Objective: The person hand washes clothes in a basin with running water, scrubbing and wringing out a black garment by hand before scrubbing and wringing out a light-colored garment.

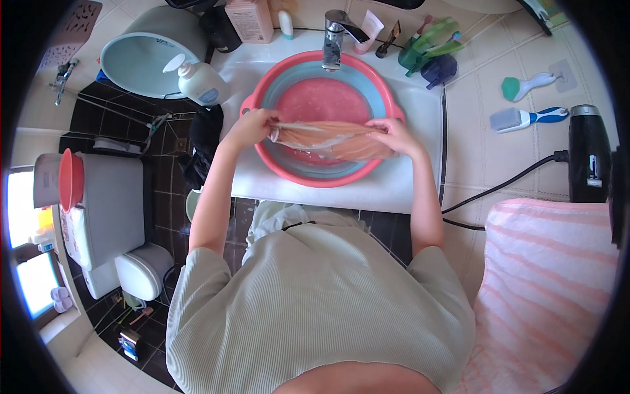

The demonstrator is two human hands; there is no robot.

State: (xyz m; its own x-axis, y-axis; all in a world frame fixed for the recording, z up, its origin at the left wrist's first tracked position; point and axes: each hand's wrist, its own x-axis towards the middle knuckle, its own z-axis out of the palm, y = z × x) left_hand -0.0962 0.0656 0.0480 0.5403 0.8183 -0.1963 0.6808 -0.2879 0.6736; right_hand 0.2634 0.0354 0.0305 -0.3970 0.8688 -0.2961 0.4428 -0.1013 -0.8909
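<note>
Stretched between my two hands is a wet, peach-coloured piece of thin cloth point(328, 139) with whitish suds on it. My left hand point(258, 127) pinches its left end near the basin's left rim. At the other end, my right hand point(396, 136) grips the cloth by the right rim. Below it is a round basin point(272, 172) with a pink rim and a blue inner wall, standing in the white sink point(226, 172). Some water with small bubbles shows over its pink bottom. The chrome faucet point(333, 58) reaches over the basin's far edge.
A white pump bottle point(200, 82) and a large grey-blue bucket point(141, 56) stand at the back left. Behind the sink on the right are a green toothbrush holder point(423, 49) and tubes. Brushes point(525, 119), a black hair dryer point(588, 154) and a pink striped towel point(545, 282) are at the right.
</note>
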